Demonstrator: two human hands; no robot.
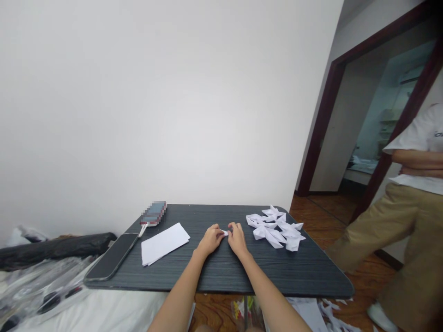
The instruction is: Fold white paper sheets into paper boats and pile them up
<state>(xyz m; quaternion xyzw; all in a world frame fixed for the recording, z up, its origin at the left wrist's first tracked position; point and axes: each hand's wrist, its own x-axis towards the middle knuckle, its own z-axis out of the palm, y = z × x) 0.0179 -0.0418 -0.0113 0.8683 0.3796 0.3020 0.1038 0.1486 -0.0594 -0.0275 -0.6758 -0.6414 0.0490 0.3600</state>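
Observation:
Between my two hands, over the middle of the dark table, is a small piece of folded white paper [224, 233]. My left hand [212, 240] pinches its left end between thumb and fingers. On its right end, the curled fingers of my right hand [236, 237] close on the same paper, and most of it is hidden by the fingers. Several folded white paper shapes [273, 226] with pointed ends lie clustered to the right of my right hand. A stack of white paper sheets [164, 244] rests to the left of my left hand.
A phone [112, 256] lies at the left edge of the table [221, 276], with a blurred-out device [154, 213] and white cable [142, 229] behind it. White wall stands behind. A person [415, 184] stands at the right near a doorway. Paper scraps [335, 318] lie on the floor.

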